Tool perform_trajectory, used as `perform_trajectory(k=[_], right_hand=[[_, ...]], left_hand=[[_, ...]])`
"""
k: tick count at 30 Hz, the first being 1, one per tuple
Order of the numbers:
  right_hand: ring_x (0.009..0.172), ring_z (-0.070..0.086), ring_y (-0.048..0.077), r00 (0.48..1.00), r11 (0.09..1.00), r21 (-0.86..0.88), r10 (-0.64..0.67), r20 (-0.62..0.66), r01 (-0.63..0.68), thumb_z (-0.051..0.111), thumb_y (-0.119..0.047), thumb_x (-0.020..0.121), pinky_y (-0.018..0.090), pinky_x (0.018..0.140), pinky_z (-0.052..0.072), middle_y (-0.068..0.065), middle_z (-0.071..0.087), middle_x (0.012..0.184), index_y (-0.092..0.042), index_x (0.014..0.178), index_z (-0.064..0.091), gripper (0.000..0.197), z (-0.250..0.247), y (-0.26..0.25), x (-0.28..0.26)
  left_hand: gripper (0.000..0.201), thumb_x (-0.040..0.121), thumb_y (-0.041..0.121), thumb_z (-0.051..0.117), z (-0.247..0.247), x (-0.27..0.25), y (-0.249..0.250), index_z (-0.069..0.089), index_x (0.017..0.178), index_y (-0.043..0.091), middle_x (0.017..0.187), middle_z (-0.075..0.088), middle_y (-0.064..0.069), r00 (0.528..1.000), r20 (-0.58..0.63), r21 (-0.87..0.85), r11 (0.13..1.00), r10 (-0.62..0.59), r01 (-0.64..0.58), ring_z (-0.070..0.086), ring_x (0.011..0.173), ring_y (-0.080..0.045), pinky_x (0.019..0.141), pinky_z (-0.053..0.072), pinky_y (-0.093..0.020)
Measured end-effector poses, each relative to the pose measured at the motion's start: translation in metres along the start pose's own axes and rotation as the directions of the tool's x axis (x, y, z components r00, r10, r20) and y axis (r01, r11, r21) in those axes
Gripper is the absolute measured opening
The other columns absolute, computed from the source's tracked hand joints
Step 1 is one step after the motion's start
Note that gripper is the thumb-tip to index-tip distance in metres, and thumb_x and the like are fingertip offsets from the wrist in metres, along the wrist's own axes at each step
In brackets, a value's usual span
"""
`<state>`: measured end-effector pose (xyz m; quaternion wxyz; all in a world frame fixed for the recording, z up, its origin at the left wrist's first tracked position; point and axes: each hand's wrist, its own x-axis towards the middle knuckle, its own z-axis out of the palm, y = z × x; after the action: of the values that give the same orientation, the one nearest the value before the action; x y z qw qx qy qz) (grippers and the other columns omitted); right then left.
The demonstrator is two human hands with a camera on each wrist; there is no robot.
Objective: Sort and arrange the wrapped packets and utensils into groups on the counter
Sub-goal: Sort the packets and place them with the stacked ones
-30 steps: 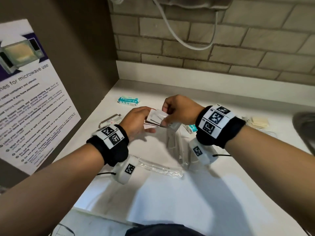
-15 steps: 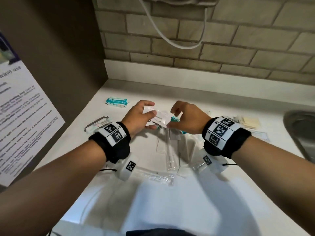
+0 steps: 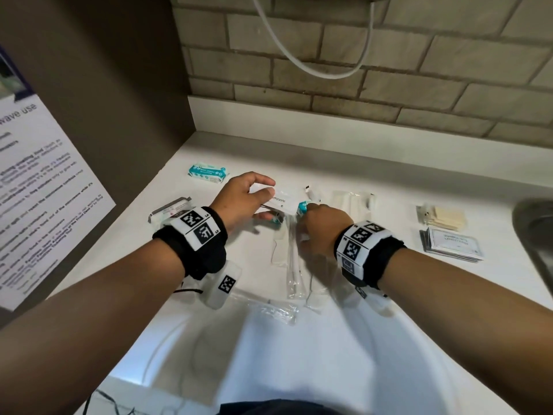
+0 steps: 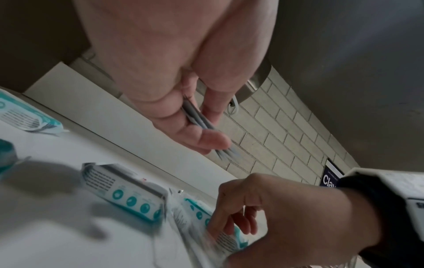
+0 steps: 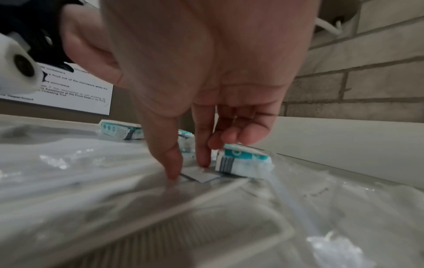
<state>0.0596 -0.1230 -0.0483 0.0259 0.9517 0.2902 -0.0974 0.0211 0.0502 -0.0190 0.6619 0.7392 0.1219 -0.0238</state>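
My left hand [image 3: 248, 199] pinches a thin stack of flat white toothpaste sachets [image 3: 281, 200] between thumb and fingers, just above the counter; the left wrist view shows the sachets [image 4: 201, 125] edge-on. My right hand [image 3: 320, 226] is lowered over the clear-wrapped utensils [image 3: 294, 265]. Its thumb and index fingertips [image 5: 203, 157] touch a small flat packet [image 5: 199, 175] that lies on the clear wrap. A teal-and-white wipe packet [image 5: 243, 163] sits right beside those fingers. Another wipe packet [image 3: 208, 172] lies at the back left.
A silver-wrapped packet [image 3: 170, 209] lies by the left wall under a poster [image 3: 39, 190]. At the right are beige packets [image 3: 443, 215], a stack of shampoo sachets [image 3: 452, 244] and the sink rim [image 3: 535, 232]. More clear wraps [image 3: 350, 199] lie behind; another [image 3: 263, 307] lies near me.
My right hand has let go of the sachet stack and dropped to the counter. The left hand keeps the stack and has moved lower and slightly back.
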Motion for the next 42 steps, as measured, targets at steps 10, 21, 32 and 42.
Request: perform_trajectory(k=[10, 21, 32, 42], right_hand=[[0.093, 0.058, 0.024, 0.953, 0.994, 0.004, -0.099, -0.287, 0.105, 0.045, -0.037, 0.09, 0.03, 0.069, 0.046, 0.003, 0.06, 0.095, -0.016, 0.092, 0.069, 0.032, -0.006, 0.008, -0.003], [0.066, 0.067, 0.032, 0.946, 0.519, 0.855, 0.276, -0.168, 0.0, 0.039, -0.018, 0.098, 0.035, 0.058, 0.051, 0.019, 0.069, 0.08, -0.01, 0.08, 0.053, 0.024, -0.067, 0.045, -0.002], [0.054, 0.064, 0.017, 0.984, 0.361, 0.932, 0.15, -0.092, 0.032, 0.047, -0.002, 0.095, 0.027, 0.055, 0.057, 0.011, 0.065, 0.075, -0.013, 0.084, 0.055, 0.017, -0.061, 0.036, -0.011], [0.057, 0.051, -0.001, 0.989, 0.683, 0.715, -0.098, -0.114, 0.15, 0.061, -0.003, 0.088, 0.01, 0.058, 0.041, -0.005, 0.055, 0.079, -0.013, 0.114, 0.065, 0.028, -0.07, 0.022, -0.011]], left_hand=[[0.015, 0.094, 0.012, 0.061, -0.008, -0.009, 0.001, 0.064, 0.109, 0.013, 0.102, 0.063, -0.004, 0.995, -0.09, 0.026, 0.999, 0.034, -0.031, 0.068, 0.076, -0.016, 0.071, 0.061, -0.035], [0.014, 0.093, 0.014, 0.062, -0.002, -0.015, 0.001, 0.067, 0.106, 0.016, 0.084, 0.061, 0.002, 0.999, -0.038, 0.107, 0.994, 0.007, -0.003, 0.062, 0.05, 0.0, 0.081, 0.058, -0.051], [0.013, 0.094, 0.012, 0.061, 0.002, -0.014, -0.003, 0.067, 0.106, 0.014, 0.086, 0.065, -0.003, 1.0, -0.005, 0.112, 0.994, 0.005, -0.004, 0.065, 0.065, -0.009, 0.078, 0.059, -0.05], [0.017, 0.098, 0.009, 0.052, 0.014, -0.02, 0.002, 0.068, 0.094, 0.015, 0.078, 0.055, 0.0, 0.999, 0.046, 0.071, 0.997, -0.019, 0.016, 0.056, 0.062, -0.005, 0.067, 0.06, -0.039]])
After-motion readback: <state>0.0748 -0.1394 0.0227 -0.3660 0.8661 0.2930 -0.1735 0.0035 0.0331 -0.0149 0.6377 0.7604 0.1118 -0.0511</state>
